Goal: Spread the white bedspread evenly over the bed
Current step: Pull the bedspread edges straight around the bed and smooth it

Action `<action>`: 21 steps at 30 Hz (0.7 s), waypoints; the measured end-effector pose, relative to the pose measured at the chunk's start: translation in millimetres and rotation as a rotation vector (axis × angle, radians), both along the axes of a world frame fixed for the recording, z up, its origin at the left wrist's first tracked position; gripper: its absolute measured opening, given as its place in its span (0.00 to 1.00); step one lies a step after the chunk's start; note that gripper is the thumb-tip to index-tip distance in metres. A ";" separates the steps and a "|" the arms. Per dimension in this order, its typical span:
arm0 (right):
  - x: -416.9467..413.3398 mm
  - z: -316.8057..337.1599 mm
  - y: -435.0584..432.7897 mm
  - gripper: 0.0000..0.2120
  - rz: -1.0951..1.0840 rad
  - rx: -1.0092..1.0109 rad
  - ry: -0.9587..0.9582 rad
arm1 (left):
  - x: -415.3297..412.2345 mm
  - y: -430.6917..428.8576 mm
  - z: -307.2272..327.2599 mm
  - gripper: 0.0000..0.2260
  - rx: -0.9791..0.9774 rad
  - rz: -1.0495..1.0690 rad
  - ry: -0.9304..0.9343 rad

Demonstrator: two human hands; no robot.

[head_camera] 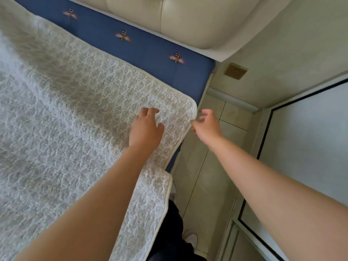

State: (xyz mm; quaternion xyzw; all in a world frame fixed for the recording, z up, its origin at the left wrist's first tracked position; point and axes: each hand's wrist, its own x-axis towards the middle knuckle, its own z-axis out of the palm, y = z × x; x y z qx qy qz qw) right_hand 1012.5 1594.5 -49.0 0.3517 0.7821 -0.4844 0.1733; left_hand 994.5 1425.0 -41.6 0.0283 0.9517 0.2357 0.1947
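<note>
We have the white bedspread (75,119) over most of the bee-print sheet (150,49), with a strip beside the headboard (188,19) left bare, our left hand (145,129) resting relaxed on its corner and our right hand (207,125) at the edge, its grip impossible to tell.

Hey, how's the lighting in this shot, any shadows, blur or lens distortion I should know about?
Head view: soft, even daylight, no glare; a grey shadow band crosses the white bedspread toward the left hand; the fabric's far upper-left is blurred; the wide-angle lens bows the headboard into a curve.
</note>
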 end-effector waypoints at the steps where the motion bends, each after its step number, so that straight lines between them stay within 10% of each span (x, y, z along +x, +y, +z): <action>1: -10.5 -4.3 -0.3 0.25 -0.054 -0.001 0.012 | -13.9 4.3 -5.2 0.21 -0.005 0.003 -0.025; 9: -68.0 -32.3 1.1 0.04 -0.106 -0.039 -0.022 | -118.7 27.4 -30.7 0.20 -0.191 -0.176 -0.148; 21: -124.8 -39.7 90.5 0.05 -0.162 0.062 -0.046 | -158.9 107.0 -26.1 0.05 0.095 -0.043 0.008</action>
